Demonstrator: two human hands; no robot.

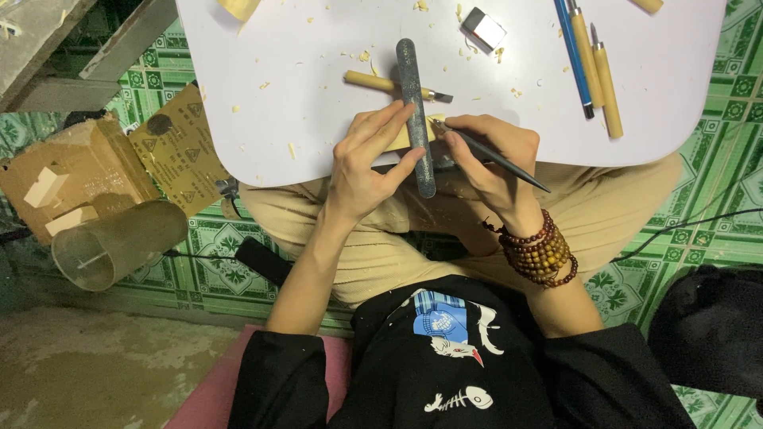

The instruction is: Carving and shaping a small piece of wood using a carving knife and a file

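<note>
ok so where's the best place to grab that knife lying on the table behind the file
Probably its wooden handle, the end away from the blade. The knife lies flat with the file across its middle, so come from the side where the handle sticks out, pinching it from above.

Left hand (364, 163) fingers extended, right hand (489, 155) curled in a pinch, wrists close, forearms converging

The small wood piece (407, 135) is mostly hidden behind both hands (shape unclear). The tabletop (262, 95) and the pale tool handle (648, 5) run off the top edge.
</note>
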